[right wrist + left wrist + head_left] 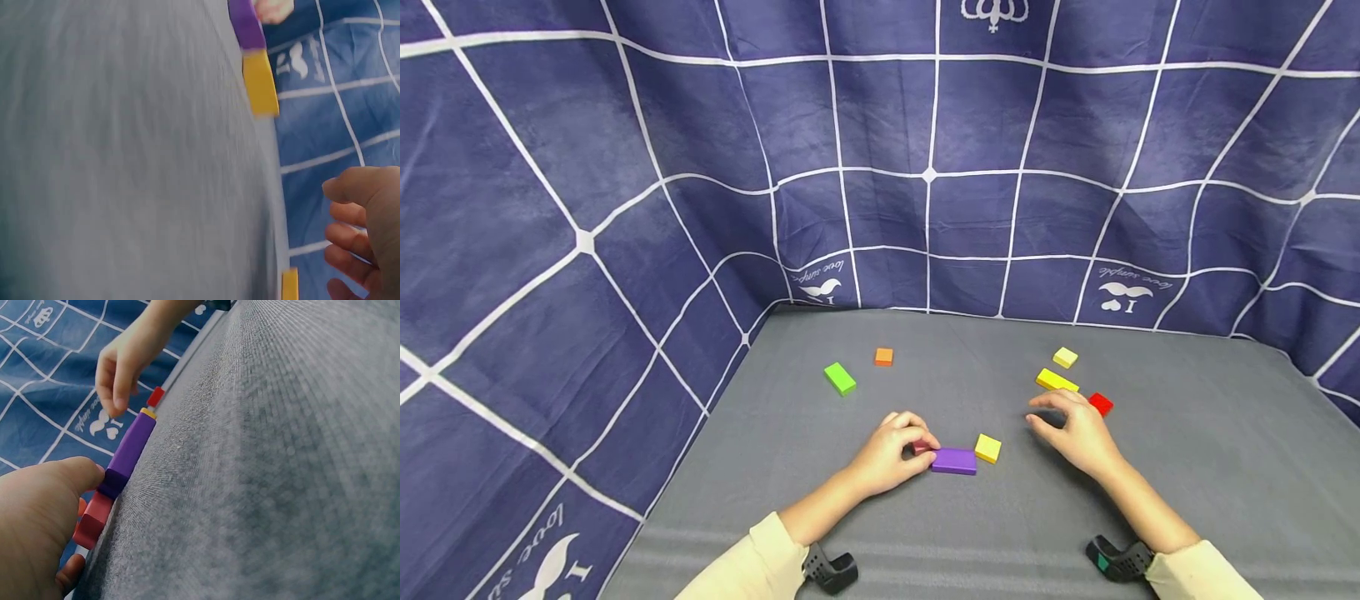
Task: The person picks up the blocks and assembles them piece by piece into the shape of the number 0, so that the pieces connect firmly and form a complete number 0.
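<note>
On the grey surface, my left hand (891,454) curls its thumb and fingers around a pinkish-red block (94,520), mostly hidden by the hand in the head view. The thumb tip is against the near end of a purple block (954,461), which lies in line with the red one. A yellow-orange square block (988,448) sits at the purple block's right end. My right hand (1078,433) hovers over the surface farther right, fingers loosely bent and holding nothing. Just beyond it lie a long yellow block (1057,381) and a bright red block (1101,404).
A pale yellow block (1065,357) lies behind the long yellow one. Toward the back left are a green block (840,379) and a small orange block (883,357). A blue cloth with white grid lines (880,208) hangs behind and along the left side.
</note>
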A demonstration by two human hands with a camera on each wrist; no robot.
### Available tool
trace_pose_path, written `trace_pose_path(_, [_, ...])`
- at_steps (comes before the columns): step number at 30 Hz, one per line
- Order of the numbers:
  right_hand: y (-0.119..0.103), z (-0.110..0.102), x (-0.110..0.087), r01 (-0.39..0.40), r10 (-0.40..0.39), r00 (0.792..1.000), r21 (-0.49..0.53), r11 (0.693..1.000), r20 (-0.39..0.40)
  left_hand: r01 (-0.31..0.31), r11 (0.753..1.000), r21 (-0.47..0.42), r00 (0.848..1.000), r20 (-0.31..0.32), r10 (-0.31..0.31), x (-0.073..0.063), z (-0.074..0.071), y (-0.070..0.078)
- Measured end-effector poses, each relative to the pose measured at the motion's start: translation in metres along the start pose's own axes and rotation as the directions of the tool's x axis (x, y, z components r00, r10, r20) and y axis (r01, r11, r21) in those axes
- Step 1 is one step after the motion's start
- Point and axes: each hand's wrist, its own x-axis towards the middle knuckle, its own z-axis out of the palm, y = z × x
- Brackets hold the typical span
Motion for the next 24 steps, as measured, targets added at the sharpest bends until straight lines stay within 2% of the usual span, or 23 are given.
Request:
trace_pose_path(5, [0.019,-0.013,-0.001,-0.037,0.037,0.999,-0.058,0.998,-0.005,-0.007,1.000,0.009,1.000,0.011,0.007,0.001,-0.001,0.000])
trace_pose_path(13, [0.041,-0.027,-0.001,-0.100,0.099,0.995,-0.080,0.992,-0.018,0.002,1.000,0.010,1.000,0.012,-0.002,0.000,0.000,-0.001])
trace_pose_path(24, [0.061,-0.037,-0.004,-0.160,0.163,0.986,-0.102,0.982,0.025,-0.006,1.000,0.005,1.000,0.008,0.006,0.001,-0.001,0.000])
